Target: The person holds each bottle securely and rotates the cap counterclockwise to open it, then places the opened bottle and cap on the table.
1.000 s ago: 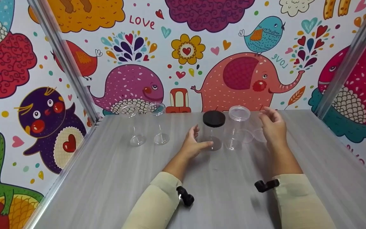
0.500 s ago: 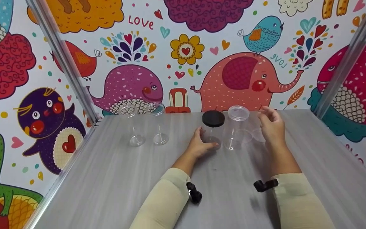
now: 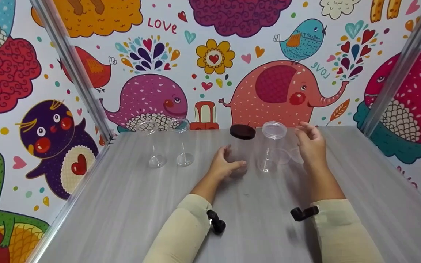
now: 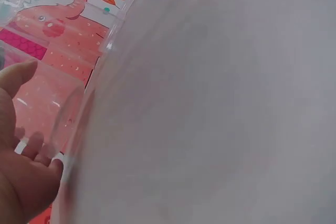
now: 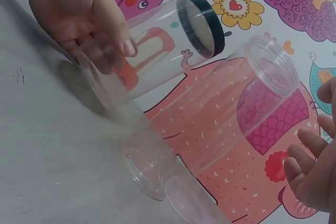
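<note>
My left hand (image 3: 225, 166) grips a clear jar with a black lid (image 3: 242, 132) low on its side, thumb in front and fingers curled behind. The lidded jar leans slightly. In the right wrist view, that jar's clear wall (image 5: 157, 40) lets the wall picture show through, and its base is near the tabletop. Just right of it a taller clear jar (image 3: 274, 129) stands upright, its threaded rim (image 5: 273, 64) uncovered. My right hand (image 3: 312, 146) hovers to the right of this jar with loosely bent fingers and nothing in its grasp.
Two more clear jars, a far-left one (image 3: 157, 161) and its neighbour (image 3: 185, 159), stand near the back of the grey table (image 3: 122, 212). Thin round clear pieces (image 3: 280, 156) lie behind the tall jar. A printed wall (image 3: 210, 84) and metal posts (image 3: 73, 69) bound the table.
My left hand first moved right and closed round the black-lidded jar. It has since shifted slightly left with the jar, which now tilts. My right hand stays almost in place.
</note>
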{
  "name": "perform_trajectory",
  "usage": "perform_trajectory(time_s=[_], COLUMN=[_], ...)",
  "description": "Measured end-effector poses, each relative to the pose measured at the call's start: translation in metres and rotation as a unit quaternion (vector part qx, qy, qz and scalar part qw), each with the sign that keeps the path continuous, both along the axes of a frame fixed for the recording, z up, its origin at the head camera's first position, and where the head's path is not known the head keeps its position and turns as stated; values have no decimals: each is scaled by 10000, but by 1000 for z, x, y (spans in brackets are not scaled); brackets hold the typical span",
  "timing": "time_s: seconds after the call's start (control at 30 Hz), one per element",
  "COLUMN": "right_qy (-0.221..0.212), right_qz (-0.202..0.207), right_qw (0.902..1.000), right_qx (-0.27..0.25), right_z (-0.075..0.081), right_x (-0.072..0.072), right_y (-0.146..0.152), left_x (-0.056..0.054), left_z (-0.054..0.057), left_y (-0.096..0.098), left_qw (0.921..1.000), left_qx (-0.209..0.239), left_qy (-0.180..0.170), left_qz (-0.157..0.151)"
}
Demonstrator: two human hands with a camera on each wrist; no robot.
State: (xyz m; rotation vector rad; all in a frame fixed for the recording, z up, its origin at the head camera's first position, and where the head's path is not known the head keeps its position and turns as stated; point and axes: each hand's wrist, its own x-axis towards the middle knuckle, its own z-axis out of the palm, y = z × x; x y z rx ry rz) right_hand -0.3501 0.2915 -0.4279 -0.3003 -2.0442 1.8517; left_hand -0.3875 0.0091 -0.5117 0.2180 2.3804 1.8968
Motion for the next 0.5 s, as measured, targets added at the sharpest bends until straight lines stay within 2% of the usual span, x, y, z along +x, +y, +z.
perform_trajectory(time_s=[0.2, 0.37, 0.5], right_qy=[359, 591, 874], right_qz=[158, 277, 364], right_qw=[9992, 9979, 9955], right_qx=[82, 32, -88], right_z=[6, 16, 24], right_x=[6, 11, 15], right_y=[-9, -16, -27], left_x=[5, 10, 14], left_z=[5, 8, 13], left_y=[-13, -23, -34], left_qw=[9996, 9979, 9969], left_qx=[-4, 191, 265], left_qy=[290, 606, 730], left_qz=[-3, -80, -110])
